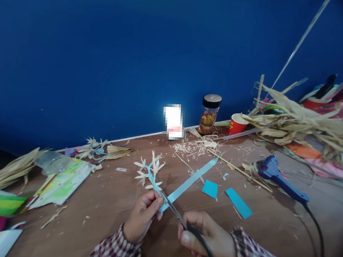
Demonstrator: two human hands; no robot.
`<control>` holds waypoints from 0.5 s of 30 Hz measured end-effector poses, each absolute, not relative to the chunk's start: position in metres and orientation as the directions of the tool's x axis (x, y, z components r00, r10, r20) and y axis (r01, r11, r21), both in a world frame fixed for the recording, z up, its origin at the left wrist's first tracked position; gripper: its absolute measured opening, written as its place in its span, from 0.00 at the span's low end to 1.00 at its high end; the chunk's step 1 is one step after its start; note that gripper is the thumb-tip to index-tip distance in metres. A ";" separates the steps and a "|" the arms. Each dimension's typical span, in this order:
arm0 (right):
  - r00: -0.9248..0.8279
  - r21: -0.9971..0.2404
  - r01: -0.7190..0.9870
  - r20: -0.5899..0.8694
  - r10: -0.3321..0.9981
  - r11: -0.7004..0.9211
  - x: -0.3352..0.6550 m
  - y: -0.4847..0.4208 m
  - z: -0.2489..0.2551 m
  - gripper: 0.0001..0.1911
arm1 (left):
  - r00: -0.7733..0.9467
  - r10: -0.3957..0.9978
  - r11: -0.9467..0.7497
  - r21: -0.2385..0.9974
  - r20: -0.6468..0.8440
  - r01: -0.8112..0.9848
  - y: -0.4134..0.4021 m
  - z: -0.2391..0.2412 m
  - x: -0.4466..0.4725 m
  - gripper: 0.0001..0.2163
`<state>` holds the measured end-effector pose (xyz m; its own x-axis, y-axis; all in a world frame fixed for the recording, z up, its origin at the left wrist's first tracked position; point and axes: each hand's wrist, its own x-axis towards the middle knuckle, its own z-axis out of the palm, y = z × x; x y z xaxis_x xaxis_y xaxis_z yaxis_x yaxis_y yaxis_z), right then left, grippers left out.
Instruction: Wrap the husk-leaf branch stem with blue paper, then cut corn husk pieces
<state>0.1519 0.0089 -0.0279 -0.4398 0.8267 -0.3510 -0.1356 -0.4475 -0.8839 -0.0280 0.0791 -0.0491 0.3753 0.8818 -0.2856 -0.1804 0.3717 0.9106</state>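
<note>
The left hand [144,215] has thumb and fingertips pinched together on the blue-wrapped stem of a pale-petalled flower sprig [150,171], which points to twelve o'clock from that hand, while a light-blue strip [193,181] runs from it toward one to two o'clock. The right hand [210,238] is closed around the handles of the scissors [177,214], blades reaching toward ten o'clock at the strip, though whether they are parted is unclear. The sprig looks light, its petals probably dry and fragile, so the stiffer stem suits gripping; the strip seems thin and limp, best held close to the blades.
</note>
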 end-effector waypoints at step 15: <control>-0.412 -0.943 -0.105 -0.247 0.877 -0.315 0.153 0.008 -0.024 0.22 | 0.409 0.882 0.282 0.958 -0.234 -0.059 0.077 -0.058 -0.031 0.10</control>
<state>0.1525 0.0080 -0.0239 -0.4119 0.8770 -0.2473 -0.1055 -0.3154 -0.9431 -0.0310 0.0769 -0.0583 0.4095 0.8817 -0.2343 -0.0592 0.2819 0.9576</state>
